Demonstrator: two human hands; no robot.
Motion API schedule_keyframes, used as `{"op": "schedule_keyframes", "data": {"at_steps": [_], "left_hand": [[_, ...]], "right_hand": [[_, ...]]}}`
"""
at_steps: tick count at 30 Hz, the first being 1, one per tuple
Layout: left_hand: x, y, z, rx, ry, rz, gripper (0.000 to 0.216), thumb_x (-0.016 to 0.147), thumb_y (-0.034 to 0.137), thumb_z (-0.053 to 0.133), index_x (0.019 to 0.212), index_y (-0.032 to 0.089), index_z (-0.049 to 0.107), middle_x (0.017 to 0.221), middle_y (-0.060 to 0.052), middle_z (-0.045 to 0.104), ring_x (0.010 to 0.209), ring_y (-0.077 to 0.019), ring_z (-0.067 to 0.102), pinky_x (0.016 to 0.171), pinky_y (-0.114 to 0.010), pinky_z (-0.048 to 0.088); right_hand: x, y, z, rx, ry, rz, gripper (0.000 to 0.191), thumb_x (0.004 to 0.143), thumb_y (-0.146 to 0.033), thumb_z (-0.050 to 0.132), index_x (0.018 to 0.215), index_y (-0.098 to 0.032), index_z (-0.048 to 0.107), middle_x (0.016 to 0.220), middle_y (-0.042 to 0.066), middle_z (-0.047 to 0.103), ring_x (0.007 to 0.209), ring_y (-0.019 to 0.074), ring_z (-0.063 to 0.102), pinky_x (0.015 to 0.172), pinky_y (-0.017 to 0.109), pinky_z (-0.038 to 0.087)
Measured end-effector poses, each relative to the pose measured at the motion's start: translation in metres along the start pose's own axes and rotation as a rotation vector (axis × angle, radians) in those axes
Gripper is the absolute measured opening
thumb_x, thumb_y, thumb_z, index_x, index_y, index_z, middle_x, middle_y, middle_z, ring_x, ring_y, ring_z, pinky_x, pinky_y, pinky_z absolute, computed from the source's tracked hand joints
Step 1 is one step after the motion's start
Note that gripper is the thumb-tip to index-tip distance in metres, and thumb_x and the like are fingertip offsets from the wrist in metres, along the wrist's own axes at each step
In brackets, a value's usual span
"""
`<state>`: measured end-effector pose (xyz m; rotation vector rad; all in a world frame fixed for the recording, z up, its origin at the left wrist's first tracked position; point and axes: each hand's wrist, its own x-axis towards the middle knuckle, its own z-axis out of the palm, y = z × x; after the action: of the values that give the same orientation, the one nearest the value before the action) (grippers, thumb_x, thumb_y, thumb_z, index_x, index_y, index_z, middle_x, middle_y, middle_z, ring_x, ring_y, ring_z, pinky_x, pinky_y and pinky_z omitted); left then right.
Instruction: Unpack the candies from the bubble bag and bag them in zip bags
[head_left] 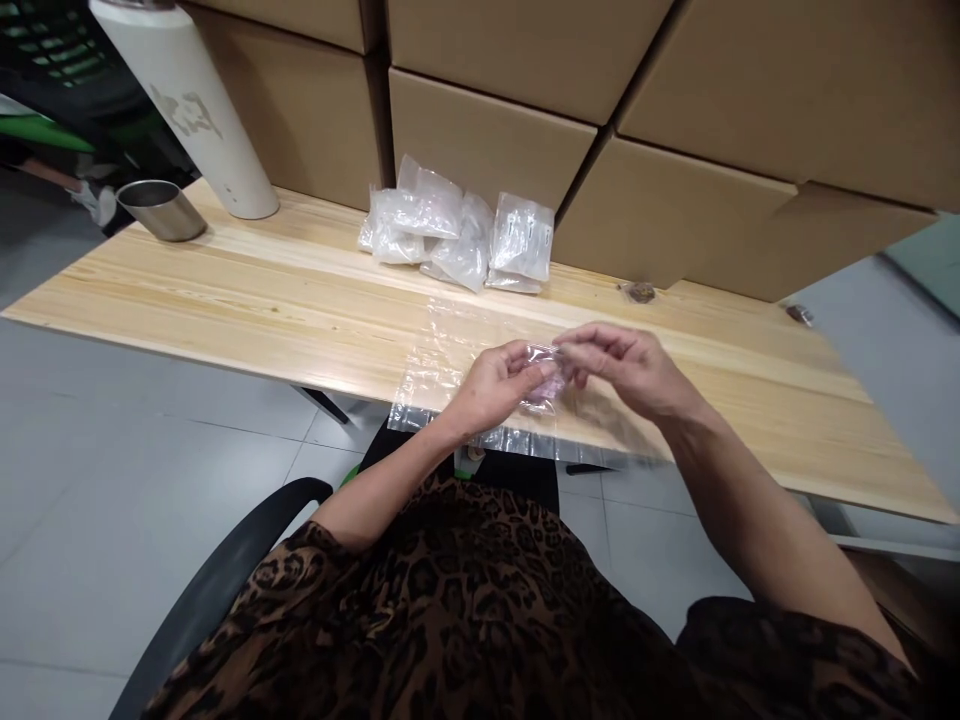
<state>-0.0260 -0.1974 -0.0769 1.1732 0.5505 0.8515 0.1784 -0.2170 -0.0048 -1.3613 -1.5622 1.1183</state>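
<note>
Two hands: left hand (501,388) and right hand (616,365) meet above the near edge of the table (225,290), fingertips together.
Writing: grey mark on the white bottle (196,110), far left; too blurred to read.
Bag: small clear bag (546,372), crinkled, faint pinkish contents; pinched between both hands.
Left grip: thumb and fingers clamped on the bag's left side.
Right grip: fingertips closed on its top right edge, wrist raised.
Sheet: clear plastic sheet (442,370) lies flat under the hands, overhanging the near edge.
Pile: filled bags (461,230) far, against the boxes (487,140).
Cup: steel cup (161,208) just beside the bottle.
</note>
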Motion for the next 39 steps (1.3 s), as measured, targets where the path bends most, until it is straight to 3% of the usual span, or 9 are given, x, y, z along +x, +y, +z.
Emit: {"op": "schedule_keyframes", "data": {"at_steps": [4,8,12,14,17,20,25,30,39], "left_hand": [[0.004,-0.004,-0.001,-0.189,0.149,-0.06,0.043,0.084,0.048,0.086,0.106,0.018,0.064,0.091,-0.004,0.075,0.081,-0.0161,0.077,0.078,-0.033,0.067],[0.002,0.007,-0.001,-0.232,0.183,-0.131,0.038,0.092,0.047,0.077,0.115,0.022,0.059,0.089,-0.002,0.073,0.074,-0.0169,0.077,0.067,-0.031,0.065],[0.003,0.01,-0.001,-0.252,0.212,-0.146,0.033,0.097,0.044,0.071,0.118,0.023,0.057,0.091,-0.003,0.073,0.07,-0.0166,0.077,0.06,-0.028,0.062],[0.003,0.009,-0.001,-0.263,0.216,-0.138,0.032,0.098,0.043,0.07,0.121,0.023,0.057,0.091,-0.003,0.072,0.07,-0.0166,0.077,0.062,-0.028,0.063],[0.001,0.008,-0.001,-0.27,0.216,-0.124,0.035,0.1,0.042,0.067,0.129,0.023,0.057,0.095,-0.005,0.072,0.074,-0.0177,0.077,0.068,-0.032,0.065],[-0.002,0.008,-0.002,-0.279,0.215,-0.103,0.052,0.097,0.035,0.071,0.144,0.025,0.051,0.105,-0.007,0.074,0.082,-0.0203,0.079,0.081,-0.041,0.067],[-0.003,0.003,-0.004,-0.319,0.177,-0.038,0.089,0.083,0.018,0.081,0.157,0.03,0.033,0.121,-0.009,0.072,0.101,-0.0248,0.079,0.104,-0.055,0.06],[0.001,-0.009,-0.007,-0.3,0.152,0.064,0.067,0.084,0.026,0.086,0.138,0.024,0.047,0.121,-0.01,0.072,0.123,-0.0278,0.071,0.117,-0.056,0.05],[-0.002,-0.008,-0.008,-0.146,0.035,0.161,0.054,0.1,0.062,0.065,0.138,0.024,0.061,0.148,-0.013,0.067,0.148,-0.0321,0.056,0.127,-0.056,0.043]], "right_hand": [[0.049,0.032,-0.062,-0.515,0.545,-0.08,0.031,0.1,-0.039,0.072,0.116,-0.013,0.075,0.113,0.017,0.077,0.098,0.0208,0.07,0.089,0.038,0.052],[0.087,0.075,-0.115,-0.973,0.556,0.157,0.048,0.101,-0.036,0.069,0.13,0.001,0.066,0.144,0.039,0.06,0.135,0.0351,0.057,0.106,0.049,0.039],[0.096,0.106,-0.128,-0.951,0.448,0.158,0.022,0.104,-0.031,0.06,0.093,-0.012,0.063,0.131,0.038,0.065,0.129,0.0356,0.06,0.102,0.049,0.038],[0.096,0.116,-0.131,-0.875,0.491,0.084,0.03,0.102,-0.026,0.063,0.076,-0.023,0.048,0.117,0.032,0.069,0.123,0.0337,0.064,0.1,0.047,0.039],[0.094,0.12,-0.14,-0.7,0.542,-0.003,0.05,0.094,-0.027,0.077,0.071,-0.029,0.032,0.095,0.02,0.07,0.11,0.0291,0.069,0.092,0.041,0.042],[0.083,0.11,-0.145,-0.491,0.611,-0.023,0.048,0.09,-0.035,0.084,0.076,-0.029,0.038,0.09,0.013,0.069,0.099,0.0237,0.069,0.08,0.036,0.045],[0.039,0.061,-0.106,-0.007,0.479,-0.079,0.037,0.083,-0.048,0.092,0.093,-0.028,0.062,0.104,0.007,0.074,0.088,0.0179,0.07,0.073,0.034,0.055],[-0.009,0.01,-0.027,0.223,0.128,0.057,0.043,0.071,-0.041,0.1,0.102,-0.022,0.077,0.099,0.008,0.079,0.079,0.0164,0.072,0.068,0.033,0.059],[-0.006,0.021,0.04,0.144,0.234,-0.07,0.052,0.065,-0.058,0.101,0.082,-0.024,0.065,0.062,-0.004,0.064,0.051,0.0108,0.058,0.048,0.027,0.05]]}}
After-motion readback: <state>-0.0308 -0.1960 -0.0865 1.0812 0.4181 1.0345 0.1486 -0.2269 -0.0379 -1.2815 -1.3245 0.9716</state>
